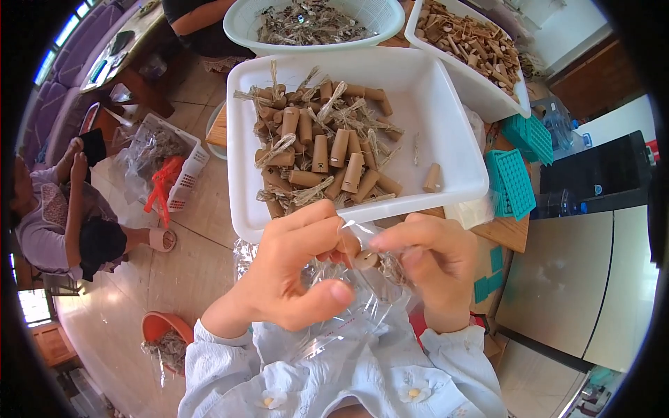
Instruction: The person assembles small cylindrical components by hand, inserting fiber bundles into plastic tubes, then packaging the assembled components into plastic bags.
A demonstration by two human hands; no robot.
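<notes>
My left hand (296,261) has its index finger and thumb curved apart, with fingertips pinching a clear plastic bag (380,289). A tan cylinder (366,260) with a tuft of straw-coloured fibre shows at the bag, between my hands; whether it lies wholly inside is hard to see. My right hand (435,261) closes its fingers on the cylinder's fibre end and the film around it. Just beyond my hands, a white tray (456,177) holds a heap of similar tan cylinders (320,153) with fibre loops, plus a single cylinder (433,177) lying apart at its right.
Behind the tray stand a pale basin (240,31) of small wrapped pieces and a white bin (516,104) of brown pieces. Green racks (512,182) sit at the right. On the floor at left are a white basket (188,174), an orange bucket (157,324) and a seated person (70,216).
</notes>
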